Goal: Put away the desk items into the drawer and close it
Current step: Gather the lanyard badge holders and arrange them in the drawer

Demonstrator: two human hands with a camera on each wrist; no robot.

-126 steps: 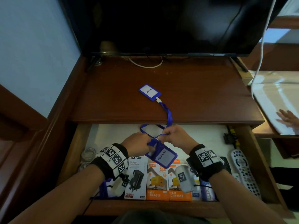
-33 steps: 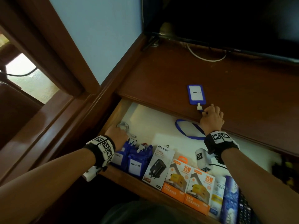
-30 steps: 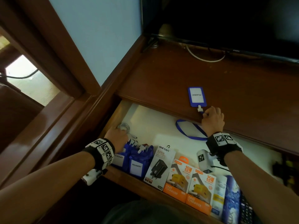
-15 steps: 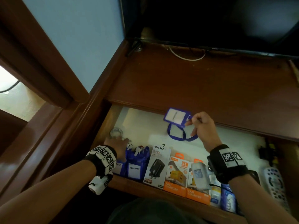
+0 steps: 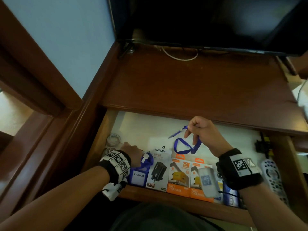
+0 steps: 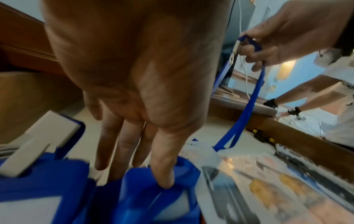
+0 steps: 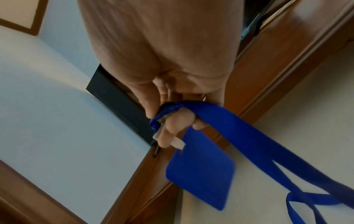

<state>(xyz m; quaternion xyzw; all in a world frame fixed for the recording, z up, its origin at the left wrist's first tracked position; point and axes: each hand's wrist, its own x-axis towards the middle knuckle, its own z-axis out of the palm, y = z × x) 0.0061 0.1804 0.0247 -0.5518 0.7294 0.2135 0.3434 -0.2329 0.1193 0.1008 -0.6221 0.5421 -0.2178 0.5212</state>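
Lifted off desk: flat blue badge [image 7: 199,169] | woven lanyard [image 5: 185,146], seemingly slack

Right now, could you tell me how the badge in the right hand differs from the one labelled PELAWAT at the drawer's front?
The held badge hangs in the air from the right hand, its lanyard trailing loose; the PELAWAT badge stands stowed beside the charger boxes. The held badge shows its edge to the head camera; the PELAWAT badge shows its label. Both are blue.

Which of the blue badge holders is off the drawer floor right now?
The blue badge holder hanging by its lanyard from the right hand; the others stand in the drawer under the left hand.
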